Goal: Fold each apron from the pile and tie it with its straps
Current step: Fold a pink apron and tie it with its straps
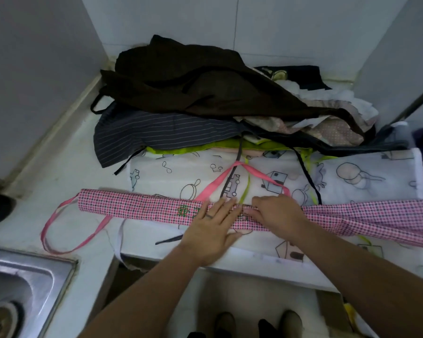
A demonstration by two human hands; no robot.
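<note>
**Pressing the pink apron flat**

The pink checked apron (pixel 142 208) lies on the white counter (pixel 78 167), right in front of the person. It is folded into a long thin strip. The left part looks neat, but the right end fans out loose.

The left hand (pixel 211 230) lies flat on the middle of the strip with straight fingers. I think it presses down so the fold does not pop open. The right hand (pixel 276 213) is just beside it. Its fingers are bent down and grip the cloth, likely to fold it over.

A pink strap (pixel 216 184) runs away from the strip, across a white cloth with drawings (pixel 171 172) that lies under it. The strap is not tied yet.

The pile (pixel 193 93) of other aprons waits behind, against the wall, out of the way.

A steel sink (pixel 34 272) is at the lower left. All I can see in it is its drain (pixel 3 320).
</note>
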